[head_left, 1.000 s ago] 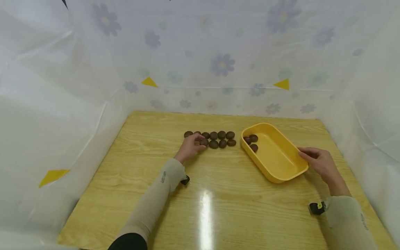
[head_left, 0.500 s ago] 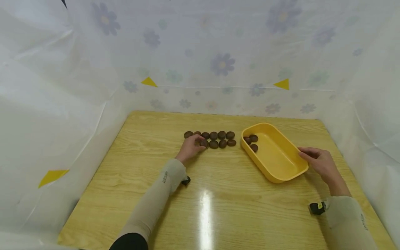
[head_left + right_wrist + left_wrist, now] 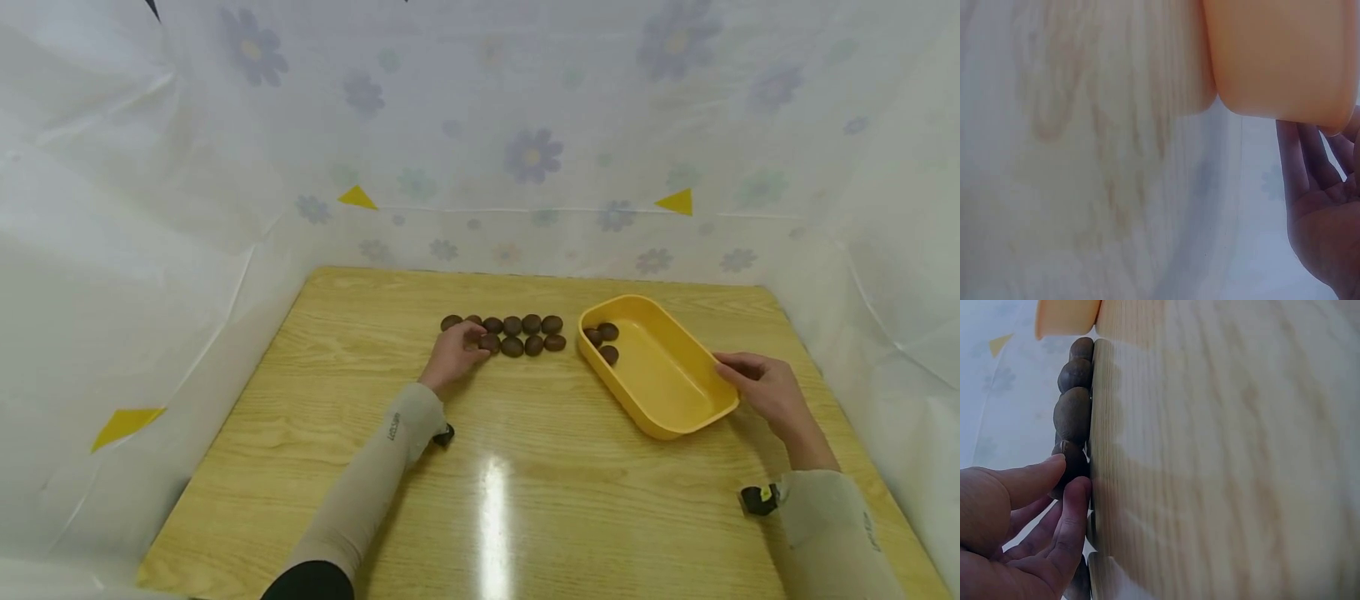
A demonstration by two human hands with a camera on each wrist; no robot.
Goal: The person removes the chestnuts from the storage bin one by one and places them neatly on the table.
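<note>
Dark brown chestnuts lie in two rows on the table in the head view. My left hand (image 3: 452, 357) is at the left end of the front row and pinches the end chestnut (image 3: 490, 343) between thumb and fingers. The left wrist view shows this chestnut (image 3: 1072, 465) between the thumb and a fingertip, in line with the front row. Part of the back row (image 3: 512, 325) is hidden behind the hand. My right hand (image 3: 772, 396) grips the near right rim of a yellow plastic tub (image 3: 660, 383), thumb at the rim and fingers along the outside. Three chestnuts (image 3: 609, 332) sit in its far left corner.
The wood-grain table (image 3: 585, 500) is enclosed at the back and sides by a pale flowered sheet (image 3: 465, 150) with yellow triangles stuck on. The tub stands at an angle just right of the two rows.
The left fingertips have shifted very slightly left at the end chestnut. The right hand, the tub and the other chestnuts stay as they were.
</note>
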